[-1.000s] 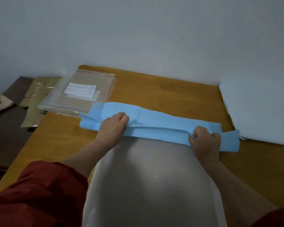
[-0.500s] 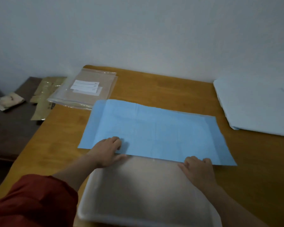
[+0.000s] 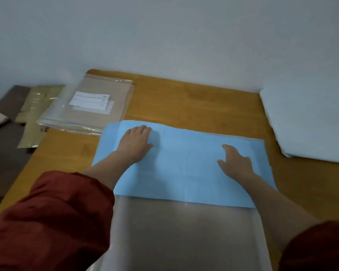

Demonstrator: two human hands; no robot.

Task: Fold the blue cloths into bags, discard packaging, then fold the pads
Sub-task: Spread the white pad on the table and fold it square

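Head view: a blue cloth [image 3: 184, 169] lies spread flat across the middle of the wooden table [image 3: 194, 100], its long sides running left to right. Its far left corner sits just beside a stack of clear bags [image 3: 98, 112] with white labels, which occupies the table's far left corner.

The left hand [image 3: 134, 143] rests palm down on the far left part of the cloth, fingers straight and together, grasping nothing. The right hand [image 3: 236, 163] lies flat on the right part of the cloth, fingers extended and thumb spread toward the middle, likewise released and only pressing. Both forearms cross the cloth's near edge, and red sleeves [image 3: 53, 222] are bunched up on the arms.

The cloth's near edge overlaps a translucent bag [image 3: 184, 237] that reaches to the table's near edge and beyond the bottom of the view.

Along the table's right edge, well apart from the hands, lies a pile of pale folded pads [image 3: 309, 118]; its near left corner comes close to the cloth's right end.

Off the table's left edge, crinkled tan packaging [image 3: 35, 112] lies on a dark side table [image 3: 6, 157].
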